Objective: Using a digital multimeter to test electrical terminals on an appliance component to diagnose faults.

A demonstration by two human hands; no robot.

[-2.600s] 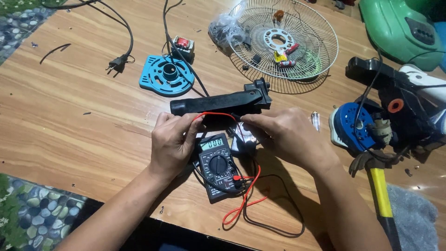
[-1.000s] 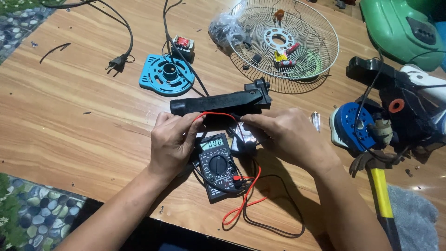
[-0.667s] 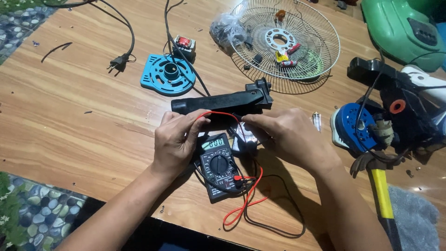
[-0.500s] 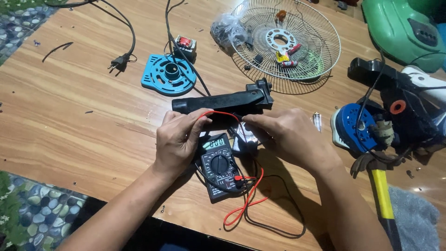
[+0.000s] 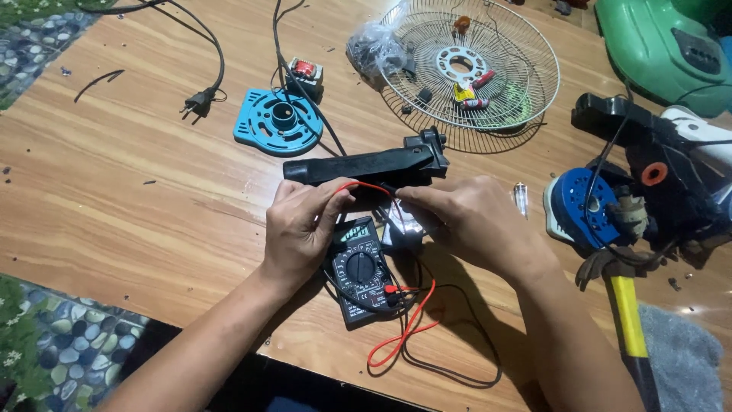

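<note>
On a varnished wooden table, the left hand and right hand each pinch a meter probe against a long black plastic housing. The black multimeter lies just below, red and black leads looping. Beyond: round wire fan guard, blue disc.

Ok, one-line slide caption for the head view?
Both hands, left hand and right hand, hold probe leads above a black digital multimeter beside a long black plastic housing.
</note>
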